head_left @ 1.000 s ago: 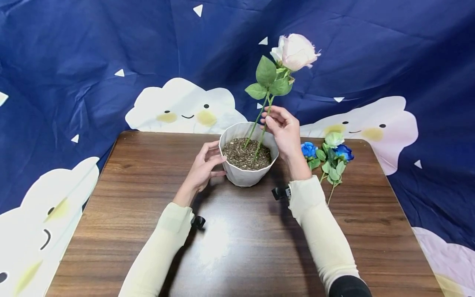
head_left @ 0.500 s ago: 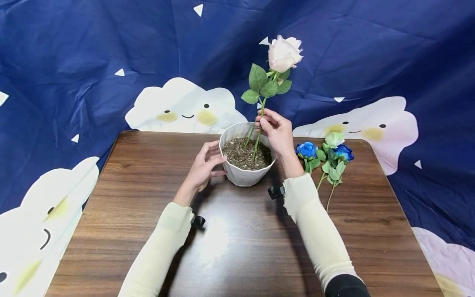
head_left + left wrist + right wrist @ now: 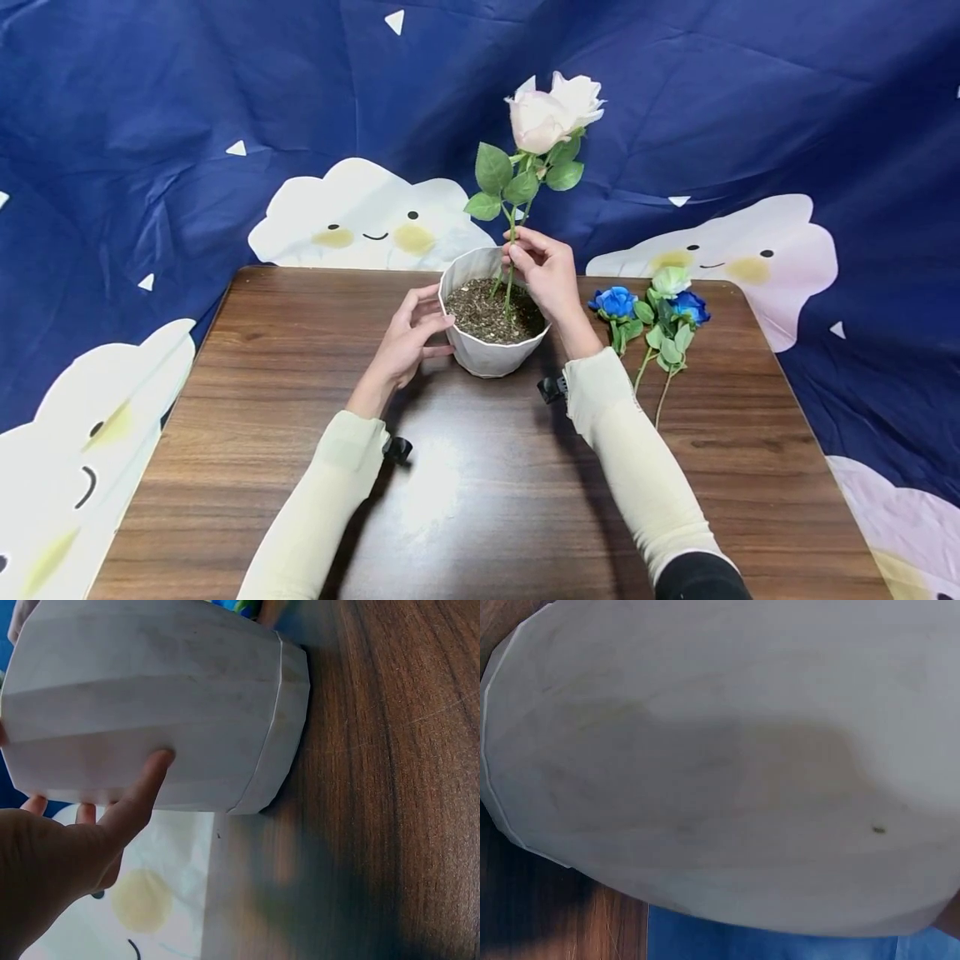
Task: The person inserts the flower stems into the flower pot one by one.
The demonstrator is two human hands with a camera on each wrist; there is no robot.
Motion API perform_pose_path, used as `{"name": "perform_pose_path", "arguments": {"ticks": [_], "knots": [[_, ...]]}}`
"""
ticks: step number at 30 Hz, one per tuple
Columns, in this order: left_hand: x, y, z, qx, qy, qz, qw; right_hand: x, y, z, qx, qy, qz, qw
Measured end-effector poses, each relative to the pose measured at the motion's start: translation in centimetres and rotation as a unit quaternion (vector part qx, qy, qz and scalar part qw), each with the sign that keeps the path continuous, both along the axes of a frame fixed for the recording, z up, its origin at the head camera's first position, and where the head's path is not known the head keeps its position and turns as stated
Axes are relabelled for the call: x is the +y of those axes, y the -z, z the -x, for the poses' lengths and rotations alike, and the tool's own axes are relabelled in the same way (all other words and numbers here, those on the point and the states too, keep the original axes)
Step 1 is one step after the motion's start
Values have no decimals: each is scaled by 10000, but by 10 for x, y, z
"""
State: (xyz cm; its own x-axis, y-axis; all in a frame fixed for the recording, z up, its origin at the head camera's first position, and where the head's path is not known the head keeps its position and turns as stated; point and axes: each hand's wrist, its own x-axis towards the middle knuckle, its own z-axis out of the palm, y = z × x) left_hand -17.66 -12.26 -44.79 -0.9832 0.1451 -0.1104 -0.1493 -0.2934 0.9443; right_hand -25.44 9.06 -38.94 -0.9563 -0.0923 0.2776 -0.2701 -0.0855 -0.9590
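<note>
At far centre on brown wood-grain table (image 3: 300,392): white faceted pot (image 3: 491,357), being touched by left hand (image 3: 407,337), fingers spread; pale-pink, green-stemmed rose (image 3: 537,122), being pinched by right hand (image 3: 547,271).

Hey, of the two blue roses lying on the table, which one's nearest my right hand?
The lighter blue rose, on the side toward your right hand. The darker blue rose is farther right, past the pale green bloom.

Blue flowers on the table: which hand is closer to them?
Right: the right hand pinches a green stem above the pot, left of the blue flowers; the left hand is farther left, touching the pot.
</note>
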Motion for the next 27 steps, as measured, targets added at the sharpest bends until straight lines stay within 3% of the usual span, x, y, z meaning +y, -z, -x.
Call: {"name": "perform_pose_path", "arguments": {"ticks": [10, 16, 27], "knots": [[2, -1, 0, 19, -12, -9, 10000, -2, 0, -2, 72, -96, 36, 9999], [3, -2, 0, -9, 3, 15, 10000, -1, -4, -6, 45, -108, -198, 9997], [1, -1, 0, -46, -38, 9, 10000, 11, -5, -8, 585, 196, -747, 9953]]}}
